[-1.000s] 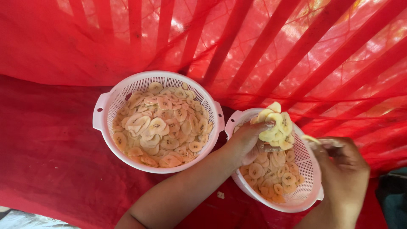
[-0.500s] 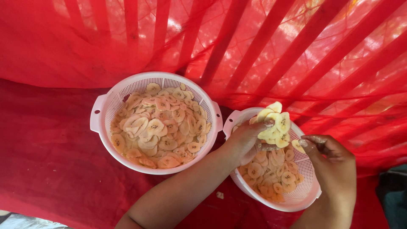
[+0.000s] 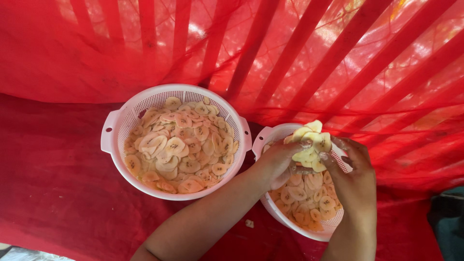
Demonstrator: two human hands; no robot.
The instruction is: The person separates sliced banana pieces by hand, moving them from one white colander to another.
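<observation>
My left hand (image 3: pixel 279 162) holds a stack of pale banana slices (image 3: pixel 310 143) above the smaller white colander (image 3: pixel 270 136) on the right, which has more slices lying in it. My right hand (image 3: pixel 354 169) has its fingers against the right side of that stack; whether it pinches a slice I cannot tell. To the left stands a larger white colander (image 3: pixel 145 100), filled with many slices (image 3: pixel 181 147) spread flat.
Both colanders rest on a red cloth (image 3: pixel 53 183). Red netting with slanted bars of shadow (image 3: pixel 299 53) hangs behind them. One loose slice piece (image 3: pixel 249 223) lies on the cloth between my forearms. A dark object (image 3: pixel 447 222) shows at the right edge.
My right hand has moved left and up from the small colander's right rim to touch the stack of slices. The left hand still holds the stack above the colander.
</observation>
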